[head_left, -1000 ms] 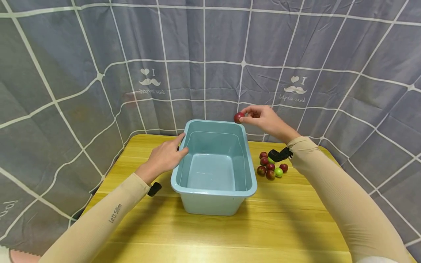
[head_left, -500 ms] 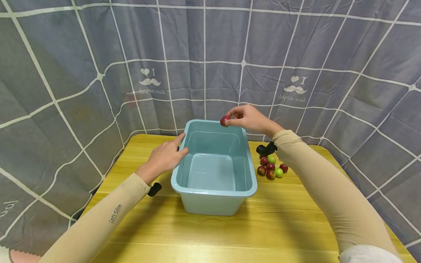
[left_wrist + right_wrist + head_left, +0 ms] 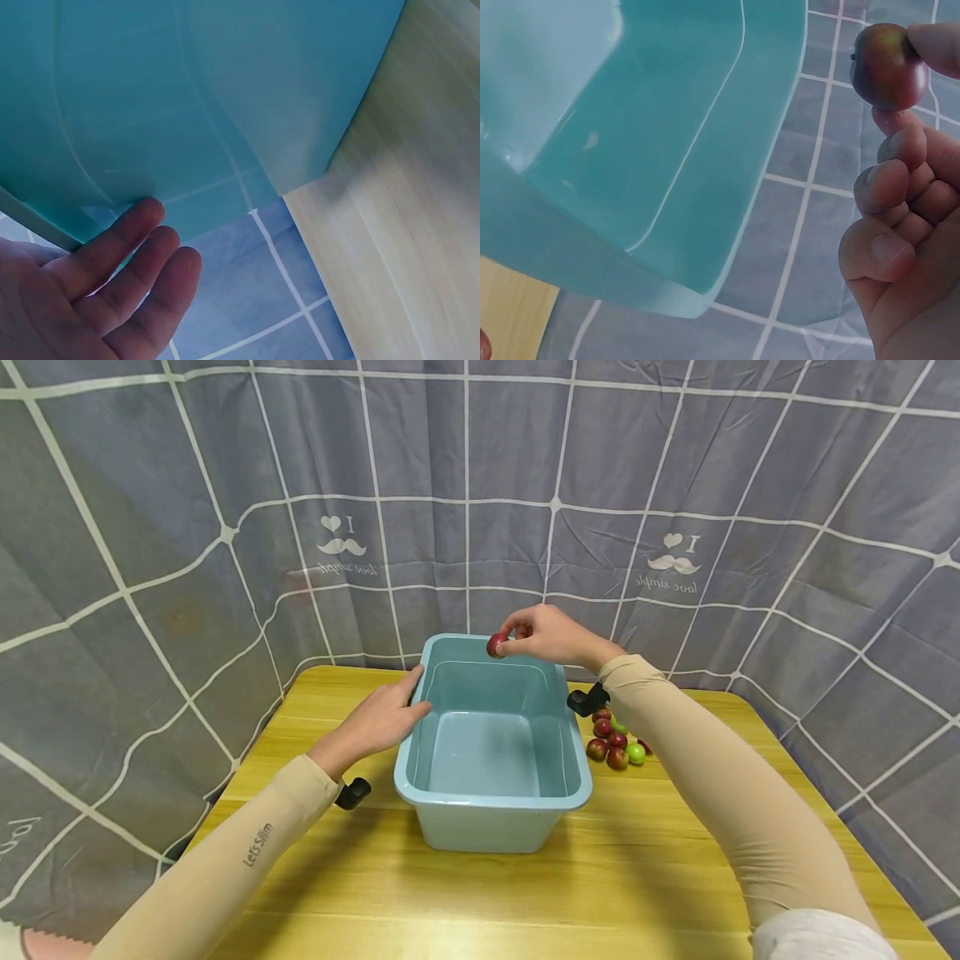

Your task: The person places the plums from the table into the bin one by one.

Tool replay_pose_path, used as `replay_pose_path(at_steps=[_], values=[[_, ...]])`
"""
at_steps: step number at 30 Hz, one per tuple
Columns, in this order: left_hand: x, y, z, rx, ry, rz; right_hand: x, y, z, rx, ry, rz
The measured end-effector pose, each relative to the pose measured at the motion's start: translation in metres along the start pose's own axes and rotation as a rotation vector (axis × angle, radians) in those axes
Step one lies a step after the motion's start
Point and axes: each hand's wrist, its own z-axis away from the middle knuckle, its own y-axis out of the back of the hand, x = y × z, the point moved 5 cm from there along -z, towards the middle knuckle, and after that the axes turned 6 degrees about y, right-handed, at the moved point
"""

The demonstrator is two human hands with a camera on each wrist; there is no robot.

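A small red apple (image 3: 495,645) is pinched between thumb and index finger of my right hand (image 3: 551,635), over the far rim of a light blue plastic tub (image 3: 483,827). In the right wrist view the apple (image 3: 885,71) has a greenish patch, and the other fingers of the hand (image 3: 911,217) curl in below it. My left hand (image 3: 375,722) rests at the tub's left rim, thumb over the edge. Seen from the left wrist, its fingers are loosely extended, with fingertips (image 3: 154,210) at the tub's outer wall (image 3: 150,97). The visible tub floor is bare.
Several small red apples (image 3: 617,758) and green ones (image 3: 636,753) lie in a group on the wooden table (image 3: 480,902), right of the tub. My right forearm passes over part of this group. A grey grid-patterned curtain (image 3: 480,552) encloses the table's back and sides.
My right hand has carried the apple leftward from beyond the tub's far right corner and slightly down over the far rim. The tub has shifted slightly right; my left hand stays at its rim.
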Motion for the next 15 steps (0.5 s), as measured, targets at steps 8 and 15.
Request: replay_pose_path(at_steps=[8,15], values=[[0.001,0.000,0.000,-0.012,-0.019,-0.023,-0.002,-0.005,-0.006,-0.049,-0.007,0.020],[0.003,-0.003,0.000,0.006,-0.015,-0.059,0.003,-0.010,-0.014,-0.094,-0.034,0.053]])
